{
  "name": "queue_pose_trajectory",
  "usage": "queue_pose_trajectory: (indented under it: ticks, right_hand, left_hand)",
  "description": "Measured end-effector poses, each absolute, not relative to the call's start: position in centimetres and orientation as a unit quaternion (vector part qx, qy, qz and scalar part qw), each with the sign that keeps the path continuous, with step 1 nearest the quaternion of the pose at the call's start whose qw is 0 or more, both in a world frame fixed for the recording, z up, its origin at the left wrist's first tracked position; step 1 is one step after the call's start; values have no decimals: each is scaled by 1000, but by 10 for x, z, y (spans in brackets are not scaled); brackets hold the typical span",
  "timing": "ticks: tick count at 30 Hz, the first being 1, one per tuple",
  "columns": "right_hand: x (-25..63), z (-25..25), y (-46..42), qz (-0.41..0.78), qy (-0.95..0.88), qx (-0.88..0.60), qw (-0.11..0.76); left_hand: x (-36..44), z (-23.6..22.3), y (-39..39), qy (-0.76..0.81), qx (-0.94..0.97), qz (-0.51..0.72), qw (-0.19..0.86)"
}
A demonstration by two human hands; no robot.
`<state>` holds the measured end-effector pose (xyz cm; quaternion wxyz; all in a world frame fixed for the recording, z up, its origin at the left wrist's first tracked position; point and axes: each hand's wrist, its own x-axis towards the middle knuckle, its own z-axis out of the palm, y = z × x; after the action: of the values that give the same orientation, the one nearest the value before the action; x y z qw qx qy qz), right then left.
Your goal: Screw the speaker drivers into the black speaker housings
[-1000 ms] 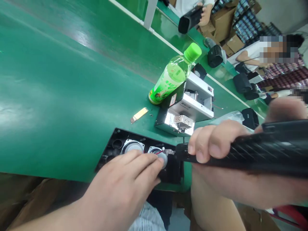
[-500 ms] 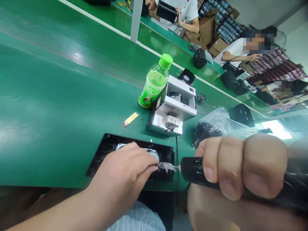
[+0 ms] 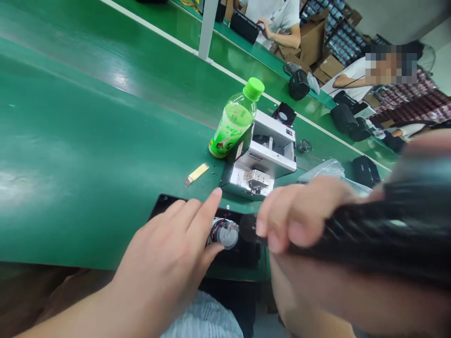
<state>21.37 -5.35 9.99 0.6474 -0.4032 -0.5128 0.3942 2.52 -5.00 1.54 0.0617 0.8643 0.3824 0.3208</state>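
Black ridged tool (image 3: 362,234) fills the curled right hand (image 3: 313,209), lower right; left hand (image 3: 172,239) spreads empty beside a round speaker (image 3: 228,237), lower centre.

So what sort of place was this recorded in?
Probably a factory assembly workshop: a long green workbench, a black casing with a round speaker in it, and a co-worker in white handling a dark unit.

Along the worktop's (image 3: 88,155) near edge lies a panel (image 3: 235,257), behind it a machine (image 3: 259,161), a bottle (image 3: 234,123) left of that.
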Motion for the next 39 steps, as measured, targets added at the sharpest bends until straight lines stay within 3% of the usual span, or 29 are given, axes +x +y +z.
queue_pose_trajectory:
  ticks: [13,27,39]
  right_hand:
    - [195,58,-13,397,-471,-397,680]
    - [192,51,-12,353,-507,-433,656]
    - [193,33,-14,424,-524,-335,658]
  left_hand:
    - [-29,-27,-50,399,869,263,131]
    - [-26,-29,-48,399,859,286,143]
    - [-25,-25,-42,395,864,280,136]
